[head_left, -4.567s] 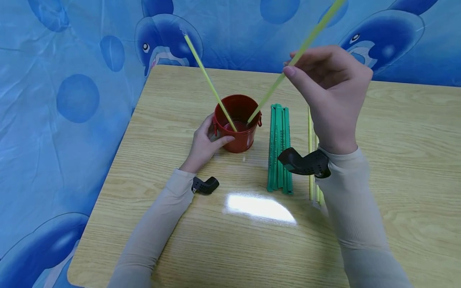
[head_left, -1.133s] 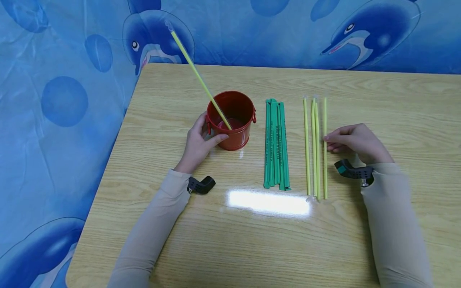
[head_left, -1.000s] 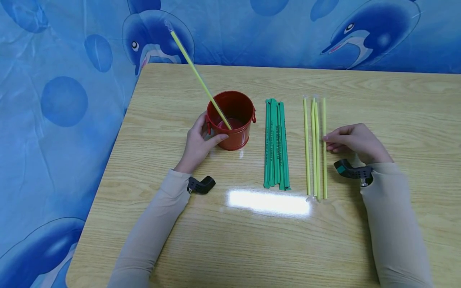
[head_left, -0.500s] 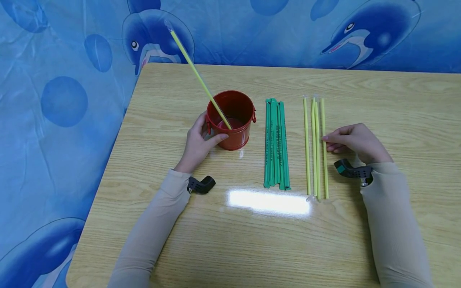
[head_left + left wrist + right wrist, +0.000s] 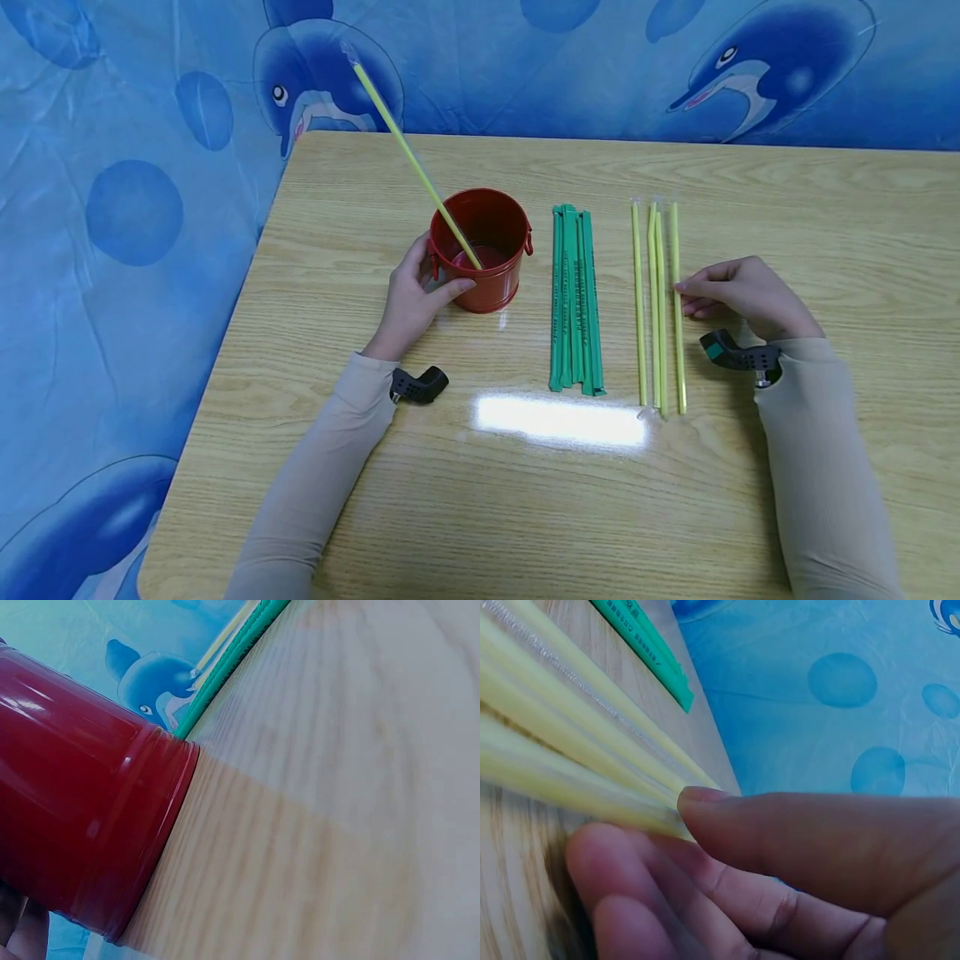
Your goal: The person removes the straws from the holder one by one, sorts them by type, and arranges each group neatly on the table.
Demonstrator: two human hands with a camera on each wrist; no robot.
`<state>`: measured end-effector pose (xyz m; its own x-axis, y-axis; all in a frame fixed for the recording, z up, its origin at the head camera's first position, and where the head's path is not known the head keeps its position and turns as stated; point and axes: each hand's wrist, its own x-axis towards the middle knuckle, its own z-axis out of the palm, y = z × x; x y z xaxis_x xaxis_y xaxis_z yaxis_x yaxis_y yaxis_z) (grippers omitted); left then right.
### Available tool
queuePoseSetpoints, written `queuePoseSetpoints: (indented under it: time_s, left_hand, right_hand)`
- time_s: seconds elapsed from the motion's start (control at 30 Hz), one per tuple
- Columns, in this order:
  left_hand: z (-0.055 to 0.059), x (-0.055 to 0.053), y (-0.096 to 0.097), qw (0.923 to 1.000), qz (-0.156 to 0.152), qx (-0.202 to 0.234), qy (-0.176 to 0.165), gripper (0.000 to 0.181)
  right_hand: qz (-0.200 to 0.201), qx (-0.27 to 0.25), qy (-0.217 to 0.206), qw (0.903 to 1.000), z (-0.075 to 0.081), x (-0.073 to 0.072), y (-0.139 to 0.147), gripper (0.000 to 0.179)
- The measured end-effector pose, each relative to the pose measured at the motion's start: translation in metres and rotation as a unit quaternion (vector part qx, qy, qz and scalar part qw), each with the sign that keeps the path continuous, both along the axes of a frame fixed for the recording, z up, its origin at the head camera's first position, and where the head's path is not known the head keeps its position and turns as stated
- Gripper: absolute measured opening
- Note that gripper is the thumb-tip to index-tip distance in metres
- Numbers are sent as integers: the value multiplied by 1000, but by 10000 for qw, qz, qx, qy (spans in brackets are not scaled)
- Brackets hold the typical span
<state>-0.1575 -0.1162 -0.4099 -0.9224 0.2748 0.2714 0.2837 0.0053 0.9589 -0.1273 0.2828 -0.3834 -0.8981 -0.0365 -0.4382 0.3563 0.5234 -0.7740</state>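
A small red metal bucket (image 5: pixel 491 287) stands on the table, and one yellow drinking straw (image 5: pixel 416 165) in a clear wrapper leans out of it to the upper left. My left hand (image 5: pixel 416 292) grips the bucket's near left side, thumb by the rim and the other fingers mostly hidden behind it. To the right, my right hand (image 5: pixel 738 296) pinches another yellow straw (image 5: pixel 677 333) between thumb (image 5: pixel 780 829) and fingers. That straw lies rightmost beside several like it (image 5: pixel 658 333), roughly parallel to them. In the right wrist view, the pinched straw blurs close to the camera.
Between the bucket and the yellow straws lies a row of green paper-wrapped straws (image 5: pixel 575 308) with printing. The wooden table (image 5: pixel 465 508) has a bright light reflection at its middle. A blue dolphin-print cloth (image 5: pixel 487 75) hangs behind and along the left edge.
From over the bucket, my right hand has come down to the right with its yellow straw, now beside the others. Lately that straw shifts only slightly. My left hand keeps holding the bucket.
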Motion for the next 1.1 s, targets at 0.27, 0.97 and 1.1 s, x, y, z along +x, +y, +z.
queuePoseSetpoints:
  time_s: [0.27,0.97,1.1]
  left_hand:
    - [0,0,0,10000,20,-49,-6,89]
    - [0,0,1,9999,118,-98,-34,94]
    - [0,0,1,9999,121,-95,-37,94]
  right_hand:
    - [17,-18,-46,10000,1,0,1,34]
    - [46,-82,-90,9999,1,0,0,37]
    - [12,65,155,9999,1,1,0,41]
